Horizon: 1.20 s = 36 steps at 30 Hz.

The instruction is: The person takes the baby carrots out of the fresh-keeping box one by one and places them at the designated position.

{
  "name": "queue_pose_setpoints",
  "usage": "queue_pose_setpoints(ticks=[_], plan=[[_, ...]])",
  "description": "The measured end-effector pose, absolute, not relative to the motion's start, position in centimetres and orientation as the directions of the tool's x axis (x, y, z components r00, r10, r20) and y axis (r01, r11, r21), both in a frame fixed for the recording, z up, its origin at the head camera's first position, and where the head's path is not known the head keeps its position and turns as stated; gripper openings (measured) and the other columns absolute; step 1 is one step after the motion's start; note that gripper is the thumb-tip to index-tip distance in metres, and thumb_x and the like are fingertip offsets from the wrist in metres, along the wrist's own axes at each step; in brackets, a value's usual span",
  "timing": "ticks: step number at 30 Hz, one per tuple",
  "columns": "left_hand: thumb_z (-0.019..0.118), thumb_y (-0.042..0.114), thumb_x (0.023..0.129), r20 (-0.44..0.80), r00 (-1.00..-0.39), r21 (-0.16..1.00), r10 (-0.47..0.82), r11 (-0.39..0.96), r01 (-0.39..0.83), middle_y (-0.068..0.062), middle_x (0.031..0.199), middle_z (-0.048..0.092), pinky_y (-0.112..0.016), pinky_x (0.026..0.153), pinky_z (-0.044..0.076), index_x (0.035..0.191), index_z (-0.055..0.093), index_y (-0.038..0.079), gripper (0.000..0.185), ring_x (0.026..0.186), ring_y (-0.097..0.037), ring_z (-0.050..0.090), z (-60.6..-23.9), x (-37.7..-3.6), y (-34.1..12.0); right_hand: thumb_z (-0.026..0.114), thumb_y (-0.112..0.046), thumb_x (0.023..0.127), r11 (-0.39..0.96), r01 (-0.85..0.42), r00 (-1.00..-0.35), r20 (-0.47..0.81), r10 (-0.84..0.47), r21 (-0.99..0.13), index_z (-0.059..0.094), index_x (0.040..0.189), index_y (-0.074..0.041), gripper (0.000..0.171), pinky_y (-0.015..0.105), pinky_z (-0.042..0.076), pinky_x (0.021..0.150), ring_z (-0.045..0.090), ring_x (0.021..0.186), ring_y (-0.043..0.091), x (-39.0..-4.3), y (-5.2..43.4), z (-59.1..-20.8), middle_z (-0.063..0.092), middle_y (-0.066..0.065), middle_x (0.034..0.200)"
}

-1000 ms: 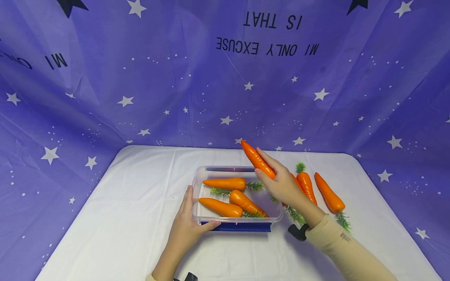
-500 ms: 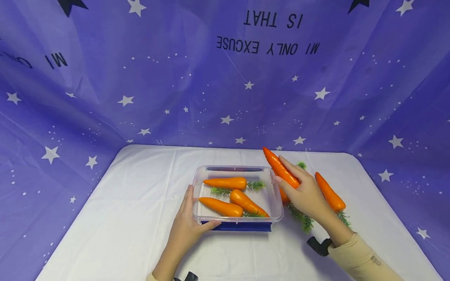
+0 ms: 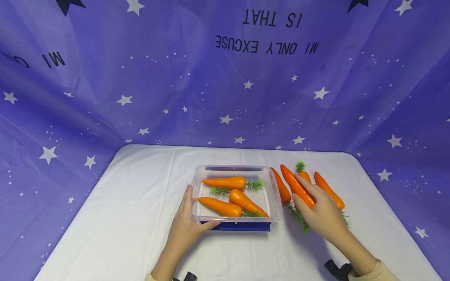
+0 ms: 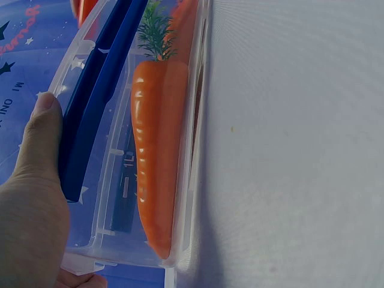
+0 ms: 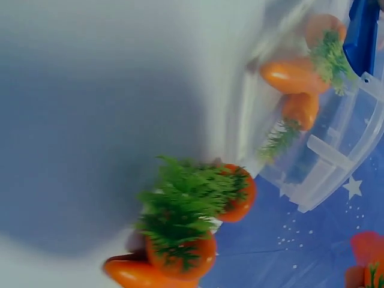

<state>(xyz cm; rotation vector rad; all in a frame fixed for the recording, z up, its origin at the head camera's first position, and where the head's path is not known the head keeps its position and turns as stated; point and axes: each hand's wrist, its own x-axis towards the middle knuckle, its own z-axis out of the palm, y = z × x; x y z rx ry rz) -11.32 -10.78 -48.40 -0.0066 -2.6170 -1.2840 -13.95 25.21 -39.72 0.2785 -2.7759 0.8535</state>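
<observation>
At centre frame in the head view, the left hand [image 3: 185, 228] grips the near left corner of the clear plastic box [image 3: 276, 195], its thumb curled along the front rim and its fingers up the left wall. 3 carrots [image 3: 242, 202] lie inside the box. Just right of the box, in the lower right of the frame, the right hand [image 3: 321, 216] holds a carrot [image 3: 297, 186] with its fingers wrapped over the thick end, the tip pointing to the upper left. This carrot lies low among 3 other carrots [image 3: 328, 190] on the white table [image 3: 123, 218], just beside the box's right wall.
</observation>
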Motion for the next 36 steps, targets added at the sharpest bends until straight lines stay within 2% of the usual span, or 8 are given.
queue_pose_setpoints(ticks=[3,6,9,13,21,25,29,36], plan=[[0.086,0.067,0.058,0.201,-0.975,0.777,-0.091,0.621,0.102,-0.014,0.153,0.043,-0.054,0.108,0.044,0.161,0.013,0.013,0.137,0.128,-0.029,0.055,-48.5,-11.3,-10.8,0.064,-0.041,0.095,0.830,-0.232,-0.961,0.254,-0.114,-0.507,0.043,0.150,-0.035,0.059,0.056,0.056,0.075,0.064,0.113,0.040,-13.3,25.7,-40.2,0.062,0.018,0.135],[0.086,0.067,0.058,0.205,-0.975,0.776,-0.090,0.622,0.105,-0.015,0.153,0.043,-0.054,0.108,0.044,0.160,0.013,0.012,0.137,0.128,-0.030,0.055,-48.5,-11.3,-10.8,0.063,-0.043,0.095,0.854,-0.210,-0.969,0.218,-0.118,-0.476,0.044,0.150,-0.032,0.059,0.039,0.053,0.061,0.068,0.086,0.028,-12.7,26.2,-40.5,0.071,0.013,0.111],[0.085,0.067,0.058,0.207,-0.974,0.772,-0.089,0.626,0.107,-0.015,0.154,0.042,-0.054,0.109,0.043,0.160,0.014,0.011,0.137,0.129,-0.029,0.055,-48.5,-11.3,-10.8,0.062,-0.044,0.096,0.879,-0.201,-0.973,0.195,-0.126,-0.433,0.046,0.149,-0.029,0.058,0.040,0.052,0.061,0.067,0.082,0.026,-12.1,26.5,-40.8,0.072,0.012,0.106],[0.085,0.067,0.058,0.207,-0.974,0.770,-0.088,0.629,0.107,-0.013,0.157,0.038,-0.054,0.108,0.044,0.160,0.013,0.012,0.136,0.129,-0.029,0.055,-48.5,-11.3,-10.8,0.062,-0.043,0.096,0.904,-0.193,-0.976,0.167,-0.138,-0.382,0.048,0.148,-0.029,0.056,0.048,0.054,0.067,0.068,0.091,0.029,-11.5,26.7,-41.2,0.071,0.015,0.116],[0.085,0.068,0.058,0.203,-0.975,0.777,-0.090,0.620,0.105,-0.014,0.155,0.041,-0.055,0.108,0.044,0.160,0.014,0.010,0.137,0.130,-0.030,0.055,-48.6,-11.3,-10.8,0.065,-0.034,0.094,0.941,-0.194,-0.979,0.123,-0.166,-0.277,0.049,0.148,-0.027,0.057,0.040,0.050,0.062,0.065,0.079,0.019,-10.8,26.3,-42.2,0.073,0.006,0.094],[0.084,0.069,0.058,0.201,-0.975,0.776,-0.090,0.622,0.103,-0.012,0.159,0.035,-0.054,0.110,0.043,0.161,0.013,0.013,0.137,0.131,-0.029,0.054,-48.5,-11.4,-10.8,0.066,-0.033,0.093,0.948,-0.185,-0.981,0.100,-0.164,-0.258,0.047,0.149,-0.029,0.059,0.041,0.050,0.060,0.067,0.080,0.022,-10.4,26.1,-42.7,0.074,0.006,0.102],[0.084,0.069,0.058,0.202,-0.975,0.776,-0.090,0.622,0.103,-0.011,0.161,0.032,-0.053,0.110,0.042,0.160,0.013,0.013,0.137,0.130,-0.028,0.054,-48.6,-11.4,-10.9,0.067,-0.033,0.092,0.956,-0.150,-0.988,0.057,-0.140,-0.253,0.046,0.149,-0.030,0.060,0.045,0.052,0.061,0.068,0.086,0.026,-10.0,25.8,-43.2,0.071,0.009,0.121],[0.084,0.069,0.057,0.200,-0.975,0.774,-0.095,0.626,0.098,-0.011,0.158,0.037,-0.053,0.109,0.043,0.160,0.014,0.012,0.137,0.129,-0.027,0.055,-48.6,-11.5,-10.9,0.064,-0.036,0.093,0.968,-0.112,-0.993,-0.009,-0.117,-0.226,0.046,0.149,-0.027,0.060,0.046,0.054,0.062,0.067,0.087,0.025,-9.7,25.4,-44.0,0.068,0.010,0.127]])
